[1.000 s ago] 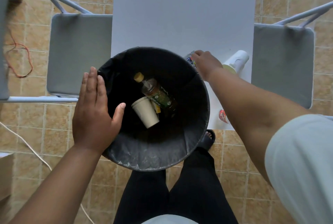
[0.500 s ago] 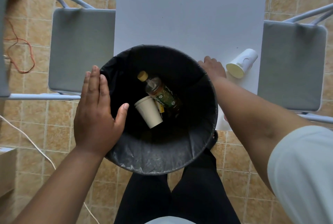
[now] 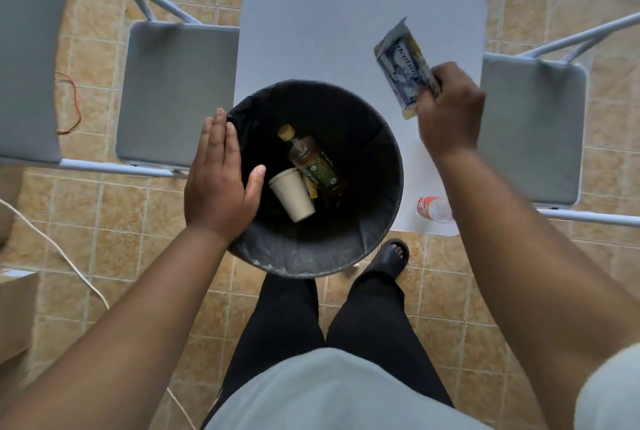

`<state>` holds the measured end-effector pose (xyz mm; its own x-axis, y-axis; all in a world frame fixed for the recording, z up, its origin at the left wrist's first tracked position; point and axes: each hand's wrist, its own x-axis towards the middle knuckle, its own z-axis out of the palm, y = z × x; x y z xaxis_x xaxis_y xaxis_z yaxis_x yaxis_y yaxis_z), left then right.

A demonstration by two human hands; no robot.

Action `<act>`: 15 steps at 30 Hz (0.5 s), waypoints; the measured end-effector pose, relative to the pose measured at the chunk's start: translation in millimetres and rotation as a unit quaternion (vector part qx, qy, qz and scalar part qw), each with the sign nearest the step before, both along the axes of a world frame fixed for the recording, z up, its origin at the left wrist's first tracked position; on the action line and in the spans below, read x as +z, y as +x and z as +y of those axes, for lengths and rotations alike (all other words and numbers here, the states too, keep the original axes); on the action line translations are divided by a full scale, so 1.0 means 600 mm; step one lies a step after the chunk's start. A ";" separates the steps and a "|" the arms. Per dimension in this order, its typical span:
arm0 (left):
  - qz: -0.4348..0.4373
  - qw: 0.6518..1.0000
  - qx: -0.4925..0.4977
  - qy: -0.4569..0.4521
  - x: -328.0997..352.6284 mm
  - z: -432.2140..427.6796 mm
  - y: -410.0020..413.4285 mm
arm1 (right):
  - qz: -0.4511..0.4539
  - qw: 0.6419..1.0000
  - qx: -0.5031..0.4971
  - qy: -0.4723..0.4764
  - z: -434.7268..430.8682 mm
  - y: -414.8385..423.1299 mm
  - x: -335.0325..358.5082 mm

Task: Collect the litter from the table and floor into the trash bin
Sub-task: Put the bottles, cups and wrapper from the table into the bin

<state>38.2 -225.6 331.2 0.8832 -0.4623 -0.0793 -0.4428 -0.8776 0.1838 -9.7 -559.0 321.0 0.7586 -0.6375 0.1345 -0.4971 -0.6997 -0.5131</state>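
A black-lined trash bin (image 3: 313, 256) stands against the near edge of the white table (image 3: 329, 31). Inside it lie a green-label bottle (image 3: 313, 161) and a paper cup (image 3: 292, 194). My left hand (image 3: 220, 180) rests flat on the bin's left rim, fingers together, holding nothing. My right hand (image 3: 450, 107) is raised above the table's right side, shut on a blue and yellow carton (image 3: 403, 66) that tilts up and to the left. A small clear bottle with a red label (image 3: 433, 208) lies at the table's near right corner.
Grey folding chairs stand at the left (image 3: 173, 90) and at the right (image 3: 530, 124) of the table. A white cable (image 3: 65, 256) and an orange cord (image 3: 74, 104) run over the tiled floor at left. A cardboard box (image 3: 15, 312) is at the far left. My sandalled foot (image 3: 389, 258) is below the bin.
My right hand has lifted from beside the bin's rim and now holds the carton above the table. The white tube seen on the table's right side is out of sight. My left hand stayed.
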 end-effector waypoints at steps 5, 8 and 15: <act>0.020 1.000 0.015 -0.008 0.007 -0.003 -0.003 | -0.151 0.988 0.031 0.003 0.084 -0.053 0.112; 0.025 0.999 0.017 -0.017 0.010 -0.003 -0.001 | -0.143 0.984 0.088 0.060 0.148 -0.076 0.121; 0.027 0.999 0.020 -0.003 0.007 0.000 0.000 | 0.191 0.949 0.205 0.146 0.226 -0.084 0.060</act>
<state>38.1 -225.8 335.5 0.8952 -0.4280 -0.1241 -0.3974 -0.8928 0.2119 -60.2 -423.2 357.1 0.9092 -0.2454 -0.3362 -0.4014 -0.7308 -0.5521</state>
